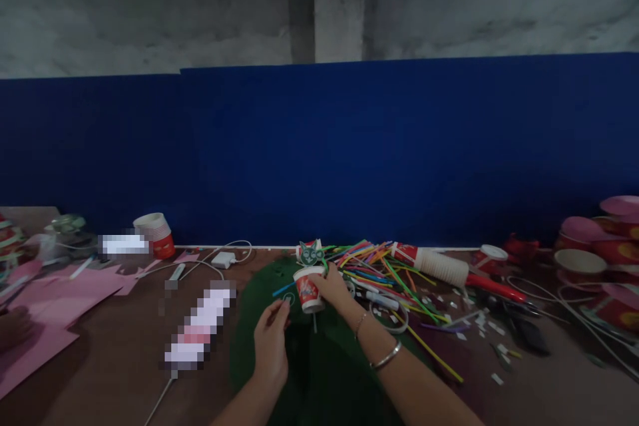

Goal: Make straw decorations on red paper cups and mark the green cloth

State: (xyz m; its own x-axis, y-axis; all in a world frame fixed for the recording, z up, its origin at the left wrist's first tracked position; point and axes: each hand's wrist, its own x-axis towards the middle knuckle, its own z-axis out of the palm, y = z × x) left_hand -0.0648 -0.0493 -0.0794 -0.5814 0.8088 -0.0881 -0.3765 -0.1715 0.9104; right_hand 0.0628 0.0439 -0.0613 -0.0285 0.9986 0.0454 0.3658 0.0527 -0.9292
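My right hand (333, 289) grips a red and white paper cup (305, 294), its white rim upward and slightly tilted. From the cup's underside a thin pale straw (315, 324) sticks out. Just above the rim shows a green cat-face cutout (310, 254); whether it is fixed to the cup I cannot tell. To the left of the cup is my left hand (272, 339), thumb and fingers pinched together. By its thumb tip shows a small round outlined piece (288, 299), too small to name. Both hands are over a dark green surface (249, 319).
Coloured pipe cleaners (369, 263) lie in a heap behind my right hand. Nested paper cups (442, 267), a tape roll (388, 319) and paper scraps (482, 326) lie to the right. Left are a charger (223, 259), pink paper (74, 299) and another person's hand (14, 327). A blue partition (319, 160) stands behind.
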